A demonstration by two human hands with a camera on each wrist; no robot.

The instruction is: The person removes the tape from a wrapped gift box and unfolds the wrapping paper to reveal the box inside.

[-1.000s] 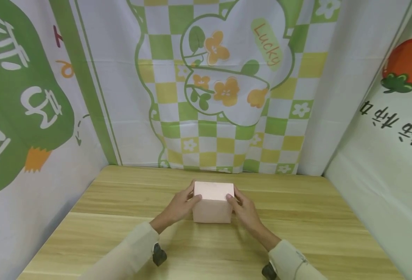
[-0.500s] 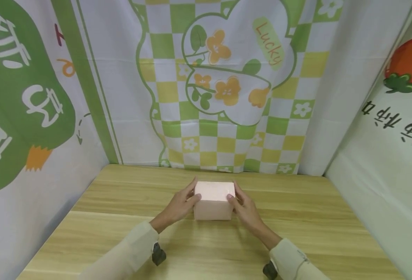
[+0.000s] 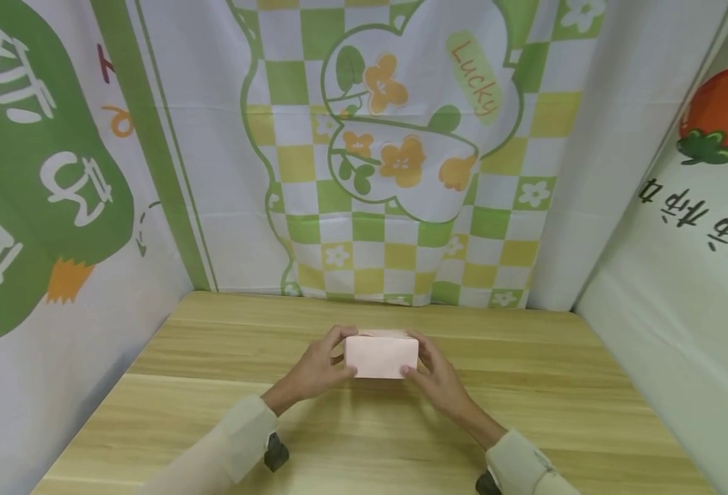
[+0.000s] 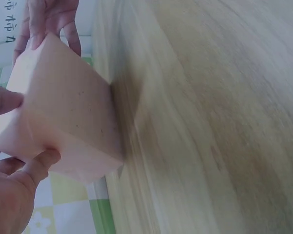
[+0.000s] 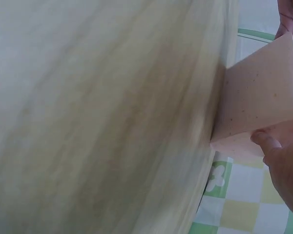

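A plain pale pink box (image 3: 381, 357) is held between both hands near the middle of the table, tilted towards the person. At its left end, my left hand (image 3: 319, 364) grips it, thumb on the near edge and fingers reaching over the far side. The right hand (image 3: 443, 378) holds the opposite end in much the same way. In the left wrist view, the box (image 4: 71, 97) shows small dark specks on one face. The right wrist view shows the box (image 5: 261, 87) close over the wood; whether its lower edge touches the table is unclear.
The wooden table (image 3: 215, 350) spreads around the hands. Behind it hangs a green, yellow and white checked cloth (image 3: 401, 254). Printed white cloths close off the left and right sides. A small dark device (image 3: 276, 452) sits at the left cuff.
The box has tipped towards the person, so its bright upper face now fills the view and the front face is hidden. Both hands have turned with it, keeping their hold.
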